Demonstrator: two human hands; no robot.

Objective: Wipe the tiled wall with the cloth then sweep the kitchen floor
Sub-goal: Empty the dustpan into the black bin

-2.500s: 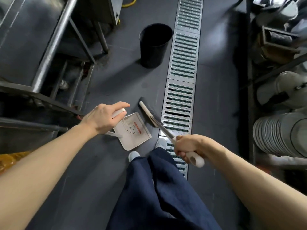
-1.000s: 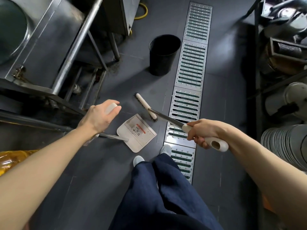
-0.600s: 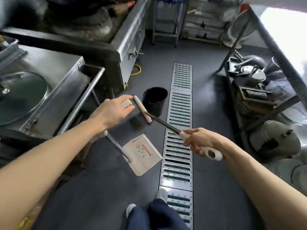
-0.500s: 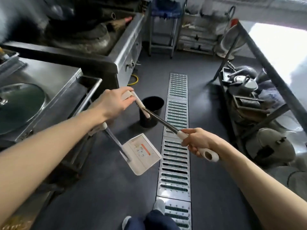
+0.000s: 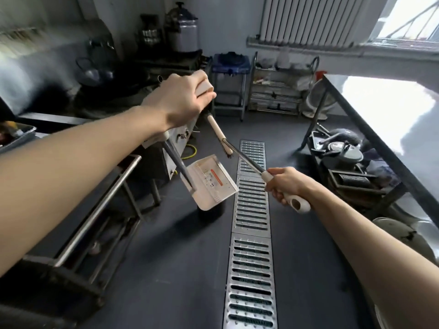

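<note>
The right hand (image 5: 283, 184) grips the broom (image 5: 240, 153) by its white handle, bristle head angled up and away. Beyond it, the raised left hand (image 5: 180, 100) grips the dustpan (image 5: 210, 182) handle, pan hanging over the black bin (image 5: 211, 211). Both have risen off the floor (image 5: 180, 269) since earlier; the view now lifts toward the window.

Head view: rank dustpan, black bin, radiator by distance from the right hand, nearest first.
From the right hand:
1. dustpan, raised to its left, held by the left hand.
2. black bin, on the floor under the dustpan.
3. radiator, far wall.
</note>
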